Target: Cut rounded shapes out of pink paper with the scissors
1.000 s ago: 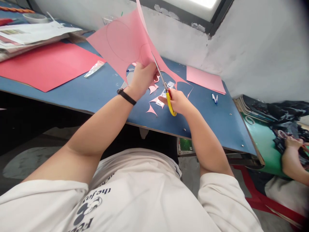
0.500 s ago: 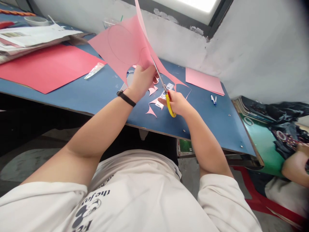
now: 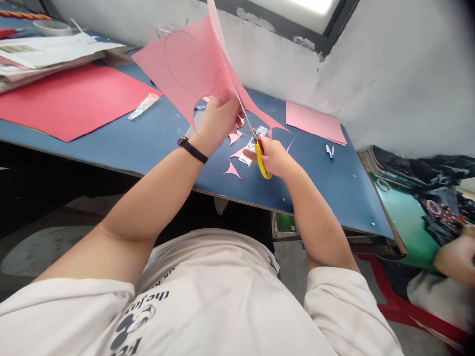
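Observation:
My left hand [image 3: 217,118] grips the lower edge of a pink sheet of paper [image 3: 185,64], which stands raised above the table and bends along its middle. Curved pencil outlines show on the sheet, and rounded pieces are cut out of its lower edge. Yellow-and-red scissors [image 3: 262,163] are in my right hand [image 3: 276,155], fingers closed around the handles. Their blades point up and away, against the paper just right of my left hand. Pink offcuts [image 3: 232,170] and a small printed packet [image 3: 247,155] lie on the table below.
On the blue table [image 3: 315,183] lie a red sheet [image 3: 81,104], a clear plastic wrapper [image 3: 144,106], stacked papers [image 3: 48,49], pink sheets [image 3: 315,121] and a blue-white pen-like item [image 3: 330,153]. Another person's arm [image 3: 456,259] rests by the green table [image 3: 397,212] at right.
The paper's left part tips slightly left and upward. Both hands and the scissors stay almost in place; the scissors' blades look much the same. The view shifts very slightly.

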Available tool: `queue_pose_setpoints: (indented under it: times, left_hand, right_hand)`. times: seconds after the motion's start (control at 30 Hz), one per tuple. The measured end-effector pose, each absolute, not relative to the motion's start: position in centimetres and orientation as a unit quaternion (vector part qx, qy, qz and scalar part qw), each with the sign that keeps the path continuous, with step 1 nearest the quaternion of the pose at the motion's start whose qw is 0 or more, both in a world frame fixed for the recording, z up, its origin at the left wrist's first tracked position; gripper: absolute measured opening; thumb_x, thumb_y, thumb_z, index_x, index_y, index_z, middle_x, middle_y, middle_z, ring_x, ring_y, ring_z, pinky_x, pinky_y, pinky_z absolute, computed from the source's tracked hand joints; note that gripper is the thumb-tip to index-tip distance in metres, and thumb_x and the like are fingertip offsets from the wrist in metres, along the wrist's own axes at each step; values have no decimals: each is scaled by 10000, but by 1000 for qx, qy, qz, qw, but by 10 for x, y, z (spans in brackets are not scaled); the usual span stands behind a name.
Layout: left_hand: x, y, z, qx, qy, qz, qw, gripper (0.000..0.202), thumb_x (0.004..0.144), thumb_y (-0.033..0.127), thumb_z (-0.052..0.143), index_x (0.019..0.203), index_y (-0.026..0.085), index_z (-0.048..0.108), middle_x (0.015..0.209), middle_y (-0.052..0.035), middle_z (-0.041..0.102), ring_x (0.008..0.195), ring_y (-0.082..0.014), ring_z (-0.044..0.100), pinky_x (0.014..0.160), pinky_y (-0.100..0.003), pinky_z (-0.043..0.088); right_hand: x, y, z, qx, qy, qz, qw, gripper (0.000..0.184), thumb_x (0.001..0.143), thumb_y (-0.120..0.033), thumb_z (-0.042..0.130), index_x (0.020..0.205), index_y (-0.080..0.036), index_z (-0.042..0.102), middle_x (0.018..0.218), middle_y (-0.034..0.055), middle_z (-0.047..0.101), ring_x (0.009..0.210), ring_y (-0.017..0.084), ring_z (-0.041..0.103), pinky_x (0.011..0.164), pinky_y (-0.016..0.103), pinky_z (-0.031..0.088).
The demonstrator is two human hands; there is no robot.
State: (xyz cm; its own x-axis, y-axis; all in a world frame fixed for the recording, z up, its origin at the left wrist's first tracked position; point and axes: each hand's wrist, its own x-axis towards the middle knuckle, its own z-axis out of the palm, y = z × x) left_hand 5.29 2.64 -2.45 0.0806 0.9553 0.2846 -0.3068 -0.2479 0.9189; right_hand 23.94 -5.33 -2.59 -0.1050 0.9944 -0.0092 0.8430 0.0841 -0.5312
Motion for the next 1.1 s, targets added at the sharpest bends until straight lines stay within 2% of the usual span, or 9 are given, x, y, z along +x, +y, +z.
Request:
queue_pose_setpoints:
  times: [0.17,0.27,0.53,0.7,0.87,1.0,1.1]
  left_hand:
    - [52,27,-25,506,322,602,528,267,1060,63,668,832,201,641,709,-39,601,678,-147,551,640,-310,452]
    - [52,28,-27,505,317,603,530,291,1061,82,658,810,228,647,701,-52,601,695,-175,548,636,-339,457]
    - [54,23,-24,494,316,616,527,264,956,162,768,726,253,678,713,-60,599,682,-187,548,613,-368,418]
    - [54,25,-25,501,326,616,514,256,917,140,717,693,249,658,675,-50,601,669,-182,559,604,-361,411]
    - [52,20,-21,505,325,611,516,283,935,84,650,693,232,650,666,-32,624,676,-164,566,605,-334,425]
    - [54,15,-15,497,325,621,511,317,941,67,659,669,227,648,664,-22,609,649,-148,546,601,-331,420]
    - [57,17,-15,491,328,624,511,341,931,51,649,640,228,644,656,-22,614,625,-147,536,610,-345,423]
  right_hand:
    - [241,-52,-29,-647,-715,198,176,582,978,-618,939,886,-281,474,851,23,597,793,216,532,724,370,444]
    - [242,-51,-31,-637,-722,199,183,578,981,-644,923,893,-285,478,836,16,584,801,221,530,731,372,451]
    - [240,-54,-25,-639,-720,206,176,565,989,-619,917,891,-284,473,847,19,579,814,229,534,753,386,465]
    - [240,-52,-28,-622,-730,207,193,548,1019,-620,870,870,-285,462,829,11,556,818,230,518,780,398,492]
    - [241,-51,-31,-598,-730,226,240,584,1017,-700,835,855,-291,450,811,-1,515,833,228,488,791,393,535]
    - [240,-53,-30,-591,-725,238,260,602,1037,-692,817,823,-282,431,820,-2,497,840,221,500,806,375,530]
    - [240,-54,-30,-577,-725,253,277,640,1012,-750,826,814,-279,440,808,-11,486,821,208,485,771,357,511]
